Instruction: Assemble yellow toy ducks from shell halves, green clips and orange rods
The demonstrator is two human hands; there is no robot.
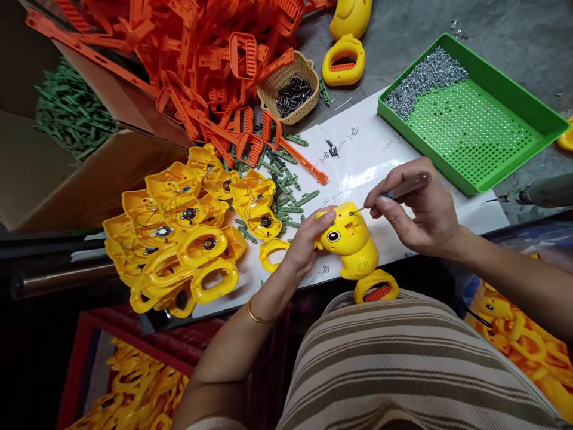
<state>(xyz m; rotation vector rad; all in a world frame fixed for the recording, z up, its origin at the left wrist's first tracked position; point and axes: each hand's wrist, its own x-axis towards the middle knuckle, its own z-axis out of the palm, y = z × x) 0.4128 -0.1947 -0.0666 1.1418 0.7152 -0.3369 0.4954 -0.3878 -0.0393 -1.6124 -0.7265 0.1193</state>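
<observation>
My left hand (307, 242) is closed around the side of a yellow duck-shaped toy (358, 248) with a printed eye and a loop handle with an orange insert at its lower end. In my right hand (418, 212) is a small screwdriver (405, 186) with a clear handle, pinched between thumb and fingers. The screwdriver's thin shaft reaches a hole near the top edge of the toy's head; whether a screw sits there is too small to tell. Left of my left hand lie stacked yellow toy halves (174, 221) with wires and round speakers inside.
A green perforated tray (501, 119) of silver screws stands at the right. Behind lie piled orange handle parts (188, 54), a basket (308, 110) of dark small parts and scattered green pieces (286, 191). A power driver (546, 190) points in from the right edge.
</observation>
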